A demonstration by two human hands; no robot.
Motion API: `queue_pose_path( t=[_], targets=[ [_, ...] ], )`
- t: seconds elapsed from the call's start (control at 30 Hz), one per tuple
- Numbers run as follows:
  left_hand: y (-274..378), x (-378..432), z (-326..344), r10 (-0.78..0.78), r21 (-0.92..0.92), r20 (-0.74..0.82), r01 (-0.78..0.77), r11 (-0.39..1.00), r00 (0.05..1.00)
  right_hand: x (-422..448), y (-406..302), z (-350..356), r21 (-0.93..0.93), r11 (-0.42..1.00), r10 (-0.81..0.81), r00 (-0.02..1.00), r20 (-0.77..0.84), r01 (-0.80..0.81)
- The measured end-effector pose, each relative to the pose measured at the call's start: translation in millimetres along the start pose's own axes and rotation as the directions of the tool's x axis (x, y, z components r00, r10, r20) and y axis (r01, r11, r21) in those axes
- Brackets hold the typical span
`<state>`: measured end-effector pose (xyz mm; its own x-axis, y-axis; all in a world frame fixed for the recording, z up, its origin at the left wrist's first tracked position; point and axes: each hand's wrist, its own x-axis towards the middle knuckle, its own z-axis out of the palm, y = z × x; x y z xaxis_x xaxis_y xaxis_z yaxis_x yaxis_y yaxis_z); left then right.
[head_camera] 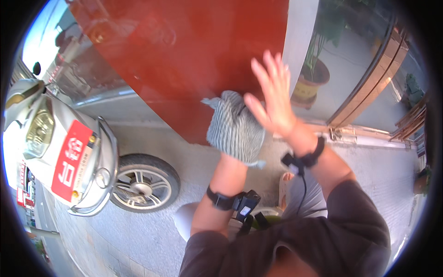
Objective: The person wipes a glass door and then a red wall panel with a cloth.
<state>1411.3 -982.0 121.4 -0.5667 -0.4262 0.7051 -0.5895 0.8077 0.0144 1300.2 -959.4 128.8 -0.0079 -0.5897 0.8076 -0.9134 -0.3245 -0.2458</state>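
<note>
A grey-green ribbed cloth [235,133] covers my left hand from the wrist up, so its fingers are hidden. The cloth lies before a glossy red panel [207,52]; whether it touches the panel I cannot tell. Just to the right, my right hand [275,95] is raised with its fingers apart and holds nothing. Its palm side is close to the cloth's right edge. Black straps with small devices circle both wrists, and a cable hangs from the right one.
A white scooter [59,138] with a red sign and a front wheel [140,185] stands at left. Behind glass at right are a potted plant [306,86] and a copper-coloured door frame [370,81]. Below me, part of a greenish container shows between my legs.
</note>
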Motion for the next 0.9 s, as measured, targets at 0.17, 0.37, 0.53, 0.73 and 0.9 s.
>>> queue_pose_path(
  t=[0.17,0.37,0.53,0.73,0.9],
  targets=[
    [-7.8,-27.5,-30.4,-0.199,-0.457,0.362,0.359,0.814,0.911,-44.6,-50.1,28.1,0.754,-0.443,0.213,0.76,0.614,-0.485],
    [5.8,-9.6,-68.0,0.239,-0.647,0.253,-0.019,0.762,0.937,-34.4,-50.2,-6.0,0.822,0.088,0.226,0.815,0.534,-0.563],
    [-26.6,-48.7,-62.4,-0.128,-0.735,0.211,0.244,0.632,0.969,-2.2,-60.0,-33.7,0.579,0.778,0.069,0.949,0.307,-0.243],
    [-64.4,-106.2,4.3,-0.538,-0.866,0.199,0.405,0.295,0.819,63.6,-60.7,-84.2,-0.227,0.931,-0.297,0.955,-0.013,0.286],
    [-71.8,-138.1,47.2,-0.724,-0.881,0.233,0.457,0.126,0.649,176.5,-65.7,-134.5,-0.701,0.673,-0.509,0.835,-0.21,0.235]
  ],
)
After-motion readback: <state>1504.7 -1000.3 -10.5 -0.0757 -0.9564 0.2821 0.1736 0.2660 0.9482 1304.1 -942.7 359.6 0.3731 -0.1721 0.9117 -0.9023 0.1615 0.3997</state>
